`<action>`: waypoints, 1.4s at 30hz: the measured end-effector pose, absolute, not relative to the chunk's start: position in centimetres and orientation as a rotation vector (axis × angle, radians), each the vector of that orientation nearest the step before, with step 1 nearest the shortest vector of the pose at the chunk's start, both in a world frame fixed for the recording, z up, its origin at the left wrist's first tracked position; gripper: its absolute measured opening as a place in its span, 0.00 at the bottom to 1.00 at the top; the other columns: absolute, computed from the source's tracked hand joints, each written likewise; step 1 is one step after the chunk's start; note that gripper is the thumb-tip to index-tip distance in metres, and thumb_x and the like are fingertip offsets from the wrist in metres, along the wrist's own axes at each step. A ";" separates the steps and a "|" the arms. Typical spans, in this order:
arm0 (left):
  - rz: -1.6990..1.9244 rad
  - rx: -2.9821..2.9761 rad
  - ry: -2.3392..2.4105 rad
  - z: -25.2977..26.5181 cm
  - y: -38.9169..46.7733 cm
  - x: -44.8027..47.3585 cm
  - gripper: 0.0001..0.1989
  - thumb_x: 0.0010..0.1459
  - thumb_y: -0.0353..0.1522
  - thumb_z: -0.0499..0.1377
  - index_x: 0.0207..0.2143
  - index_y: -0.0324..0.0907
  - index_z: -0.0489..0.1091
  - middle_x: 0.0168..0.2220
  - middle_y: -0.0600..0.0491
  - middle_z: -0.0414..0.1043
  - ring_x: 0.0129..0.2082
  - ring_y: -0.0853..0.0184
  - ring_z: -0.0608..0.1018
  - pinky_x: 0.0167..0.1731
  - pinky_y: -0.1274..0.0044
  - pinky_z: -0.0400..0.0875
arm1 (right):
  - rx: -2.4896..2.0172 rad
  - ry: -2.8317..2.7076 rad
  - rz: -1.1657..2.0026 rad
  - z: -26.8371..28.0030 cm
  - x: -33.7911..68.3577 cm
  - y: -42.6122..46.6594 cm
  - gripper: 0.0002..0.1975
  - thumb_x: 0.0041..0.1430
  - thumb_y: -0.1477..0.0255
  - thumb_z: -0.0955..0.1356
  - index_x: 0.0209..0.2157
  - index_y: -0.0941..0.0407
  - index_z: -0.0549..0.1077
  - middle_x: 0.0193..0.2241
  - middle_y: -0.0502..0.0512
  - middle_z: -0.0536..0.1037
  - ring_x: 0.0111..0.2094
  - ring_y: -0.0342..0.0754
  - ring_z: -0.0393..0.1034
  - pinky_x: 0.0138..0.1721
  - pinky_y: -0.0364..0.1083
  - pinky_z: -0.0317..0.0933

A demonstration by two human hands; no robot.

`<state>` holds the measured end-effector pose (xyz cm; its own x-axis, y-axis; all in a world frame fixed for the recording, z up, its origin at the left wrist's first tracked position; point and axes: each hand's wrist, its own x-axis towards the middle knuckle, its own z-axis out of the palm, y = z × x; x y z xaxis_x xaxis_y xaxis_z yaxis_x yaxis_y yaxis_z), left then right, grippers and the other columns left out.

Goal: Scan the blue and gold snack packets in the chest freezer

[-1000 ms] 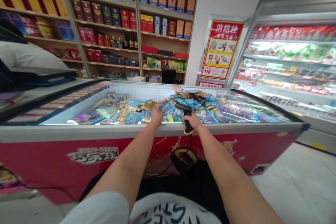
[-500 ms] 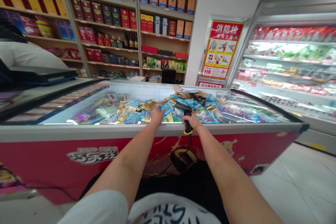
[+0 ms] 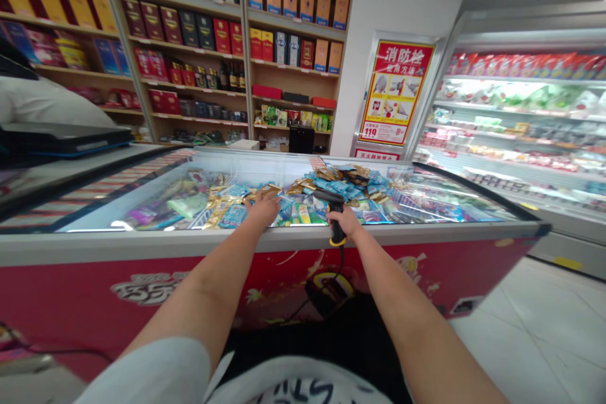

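Observation:
In the head view, my right hand (image 3: 349,222) is wrapped round the grip of a black barcode scanner (image 3: 328,196) with a yellow-edged base. Its cable hangs down in front of the freezer. My left hand (image 3: 263,208) is over gold and blue packets, fingers apart and palm down; whether the fingertips touch them is too small to tell. Blue and gold packets (image 3: 348,184) form a heap beyond the scanner. More gold and blue packets (image 3: 231,216) lie left of my left hand. All are inside the open chest freezer (image 3: 284,238).
Wire basket dividers and other colourful packs (image 3: 187,203) fill the freezer's left part. A person in a white sleeve (image 3: 47,101) stands at the left, beside a dark device (image 3: 66,139) on a counter. Shelves of boxes (image 3: 199,31) rise behind; a refrigerated display (image 3: 525,113) stands at right.
My left hand has moved left, away from a blue packet near the scanner, and its fingers have spread. My right hand still holds the scanner in nearly the same place. The view has shifted slightly.

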<state>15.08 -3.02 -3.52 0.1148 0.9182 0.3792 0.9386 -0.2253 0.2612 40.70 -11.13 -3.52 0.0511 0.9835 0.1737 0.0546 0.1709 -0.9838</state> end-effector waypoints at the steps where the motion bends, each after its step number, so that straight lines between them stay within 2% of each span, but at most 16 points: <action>1: -0.739 -2.308 -1.937 -3.6 -2.9 14.7 0.20 0.60 0.32 0.50 0.50 0.58 0.73 0.63 0.52 0.61 0.65 0.48 0.52 0.57 0.44 0.40 | -1.145 -1.277 1.020 -3.5 40.7 -11.1 0.07 0.39 0.69 0.70 0.22 0.56 0.70 0.14 0.48 0.71 0.16 0.44 0.64 0.20 0.44 0.60; 9: -0.677 -2.189 -1.974 -3.8 -2.6 12.3 0.24 0.61 0.32 0.46 0.57 0.56 0.67 0.65 0.52 0.57 0.66 0.49 0.51 0.58 0.44 0.40 | -1.141 -1.273 1.015 -3.6 40.6 -11.1 0.08 0.38 0.69 0.70 0.24 0.56 0.70 0.14 0.48 0.71 0.16 0.44 0.63 0.20 0.44 0.60; 14: -0.579 -1.939 -2.096 -3.0 -2.7 12.6 0.24 0.58 0.31 0.49 0.57 0.48 0.68 0.65 0.46 0.56 0.66 0.44 0.50 0.58 0.45 0.38 | -1.134 -1.280 1.001 -3.3 40.4 -11.5 0.08 0.39 0.70 0.70 0.25 0.56 0.70 0.14 0.46 0.70 0.16 0.44 0.63 0.19 0.44 0.60; 18: -0.602 -1.845 -2.047 -2.1 -2.5 15.0 0.23 0.59 0.30 0.47 0.54 0.39 0.71 0.64 0.39 0.56 0.66 0.44 0.52 0.60 0.50 0.43 | -1.134 -1.309 1.006 -3.2 40.5 -11.5 0.08 0.39 0.70 0.70 0.25 0.57 0.70 0.14 0.46 0.69 0.16 0.44 0.64 0.21 0.44 0.61; 21: -0.601 -2.135 -1.728 -2.1 -1.9 17.9 0.23 0.61 0.30 0.46 0.55 0.43 0.70 0.64 0.44 0.57 0.65 0.51 0.56 0.61 0.59 0.50 | -1.120 -1.318 1.023 -3.3 40.6 -11.4 0.09 0.39 0.70 0.70 0.27 0.57 0.71 0.15 0.46 0.70 0.17 0.44 0.64 0.21 0.44 0.61; 25: -0.520 -2.385 -1.609 -2.9 -1.0 21.5 0.22 0.62 0.30 0.47 0.56 0.45 0.70 0.63 0.45 0.59 0.63 0.53 0.60 0.59 0.61 0.56 | -1.127 -1.316 1.026 -3.5 40.7 -11.3 0.10 0.39 0.69 0.70 0.27 0.57 0.71 0.15 0.48 0.71 0.17 0.45 0.65 0.20 0.44 0.61; 27: -0.549 -2.378 -1.692 -3.0 -0.7 22.1 0.24 0.62 0.30 0.47 0.59 0.42 0.65 0.60 0.41 0.64 0.59 0.53 0.66 0.55 0.64 0.61 | -1.131 -1.324 1.015 -3.5 40.7 -11.3 0.09 0.40 0.69 0.70 0.25 0.57 0.70 0.15 0.48 0.71 0.17 0.45 0.65 0.20 0.44 0.61; 30: -0.533 -2.325 -1.797 -2.5 -0.9 21.7 0.27 0.62 0.33 0.49 0.63 0.40 0.58 0.50 0.38 0.73 0.50 0.54 0.74 0.49 0.66 0.66 | -1.123 -1.333 1.005 -3.5 40.7 -11.2 0.08 0.40 0.70 0.70 0.25 0.57 0.70 0.14 0.48 0.71 0.17 0.45 0.65 0.20 0.44 0.61; 32: -0.443 -2.311 -1.820 -1.8 -1.3 20.8 0.23 0.63 0.34 0.48 0.59 0.42 0.64 0.44 0.40 0.76 0.46 0.54 0.76 0.48 0.65 0.66 | -1.115 -1.336 1.004 -3.5 40.7 -11.2 0.08 0.40 0.70 0.70 0.25 0.57 0.71 0.14 0.48 0.71 0.17 0.45 0.65 0.21 0.44 0.61; 34: -0.382 -2.304 -1.820 -1.1 -1.7 20.2 0.19 0.63 0.34 0.46 0.49 0.41 0.72 0.42 0.41 0.76 0.46 0.54 0.77 0.47 0.65 0.65 | -1.114 -1.331 1.005 -3.4 40.7 -11.2 0.08 0.40 0.70 0.70 0.26 0.57 0.71 0.14 0.47 0.70 0.16 0.45 0.65 0.20 0.44 0.61; 36: -0.437 -2.251 -1.842 -0.8 -1.9 19.9 0.20 0.64 0.36 0.45 0.44 0.39 0.74 0.43 0.40 0.76 0.47 0.53 0.76 0.46 0.65 0.66 | -1.115 -1.327 1.002 -3.4 40.7 -11.3 0.08 0.40 0.69 0.70 0.26 0.56 0.70 0.14 0.47 0.70 0.16 0.45 0.64 0.20 0.44 0.61; 38: -0.548 -2.170 -1.907 -0.8 -2.0 20.0 0.20 0.62 0.39 0.48 0.47 0.37 0.72 0.46 0.38 0.74 0.49 0.51 0.74 0.46 0.66 0.66 | -1.114 -1.319 0.993 -3.5 40.6 -11.3 0.08 0.40 0.70 0.70 0.26 0.56 0.70 0.14 0.47 0.70 0.16 0.45 0.64 0.20 0.44 0.61; 42: -0.635 -2.085 -2.171 -1.3 -1.6 20.6 0.30 0.57 0.44 0.56 0.55 0.31 0.64 0.52 0.32 0.70 0.54 0.47 0.70 0.48 0.63 0.65 | -1.113 -1.316 0.995 -3.7 40.6 -11.2 0.08 0.40 0.70 0.70 0.25 0.56 0.71 0.15 0.48 0.70 0.16 0.45 0.65 0.19 0.44 0.61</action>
